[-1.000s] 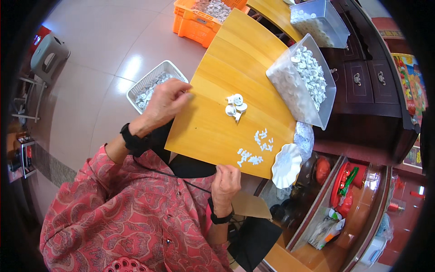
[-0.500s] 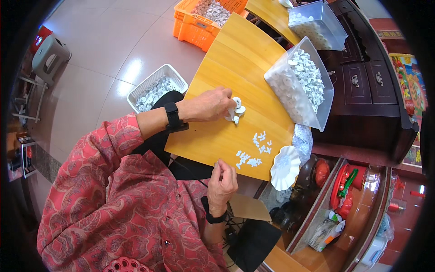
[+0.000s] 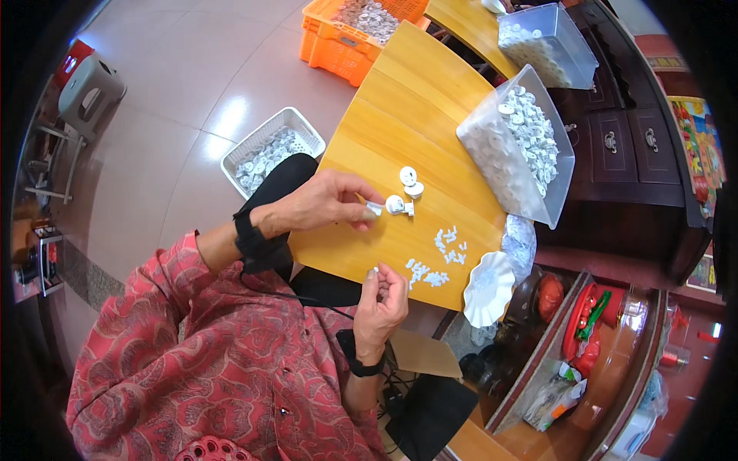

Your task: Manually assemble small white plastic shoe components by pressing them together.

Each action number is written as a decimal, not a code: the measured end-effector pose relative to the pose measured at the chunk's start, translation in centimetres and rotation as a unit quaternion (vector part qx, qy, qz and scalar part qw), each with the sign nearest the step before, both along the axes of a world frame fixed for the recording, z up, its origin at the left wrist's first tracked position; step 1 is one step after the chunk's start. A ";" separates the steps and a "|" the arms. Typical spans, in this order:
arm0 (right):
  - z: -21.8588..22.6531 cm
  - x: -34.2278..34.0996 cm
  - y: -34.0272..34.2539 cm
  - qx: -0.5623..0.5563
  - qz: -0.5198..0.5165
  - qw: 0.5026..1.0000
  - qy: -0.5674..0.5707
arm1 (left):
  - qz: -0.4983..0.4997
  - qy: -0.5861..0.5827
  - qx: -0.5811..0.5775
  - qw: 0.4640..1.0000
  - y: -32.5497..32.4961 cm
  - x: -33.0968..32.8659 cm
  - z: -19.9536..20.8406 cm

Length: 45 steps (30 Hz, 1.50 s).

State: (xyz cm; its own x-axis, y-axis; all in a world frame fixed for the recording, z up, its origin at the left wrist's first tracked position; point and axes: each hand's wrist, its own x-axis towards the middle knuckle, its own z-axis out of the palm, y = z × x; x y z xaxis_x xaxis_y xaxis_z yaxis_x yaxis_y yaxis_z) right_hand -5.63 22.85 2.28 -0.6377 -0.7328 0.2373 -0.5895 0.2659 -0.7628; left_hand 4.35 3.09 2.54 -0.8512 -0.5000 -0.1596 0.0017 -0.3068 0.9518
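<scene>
My left hand [image 3: 327, 201], a black band on its wrist, pinches a small white plastic part [image 3: 375, 208] between thumb and fingers, just above the yellow wooden table [image 3: 361, 146]. Close to those fingertips lies a round white plastic piece [image 3: 394, 204], with two more white discs [image 3: 408, 176] a little farther off. At the table's near edge my right hand [image 3: 382, 300] is closed, thumb against forefinger, on a tiny white plastic piece [image 3: 376, 270] whose tip shows. Beside it, small white plastic pieces [image 3: 427, 275] lie in loose groups on the tabletop.
A clear bin [image 3: 496, 180] of white parts leans at the table's right edge. Below it sits a scalloped white dish [image 3: 489, 290]. A white basket [image 3: 288, 117] and an orange crate [image 3: 327, 50], both with parts, stand on the floor. Dark drawers [image 3: 615, 150] are at right.
My left hand has moved left and nearer, away from the round pieces, with a white part now visible in its fingers. My right hand has stayed about where it was, fingertips raised slightly.
</scene>
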 end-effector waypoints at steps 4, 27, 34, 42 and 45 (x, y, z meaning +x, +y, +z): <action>0.3 0.2 -0.6 -0.007 -0.005 1.000 -0.015 | 0.027 0.052 0.067 0.996 2.1 1.8 -0.6; 2.0 1.9 -2.5 -0.052 0.003 0.980 -0.192 | 0.012 0.143 0.210 0.967 5.2 3.2 -2.9; 1.7 2.0 -2.5 -0.051 0.010 0.988 -0.142 | -0.002 0.110 0.147 0.983 4.9 3.5 -2.1; 1.8 1.9 -2.5 -0.025 0.024 0.997 -0.070 | -0.008 0.118 0.187 0.975 5.0 3.5 -2.5; 2.2 2.0 -2.7 -0.019 0.038 0.999 -0.033 | -0.007 0.125 0.202 0.971 5.1 3.6 -2.6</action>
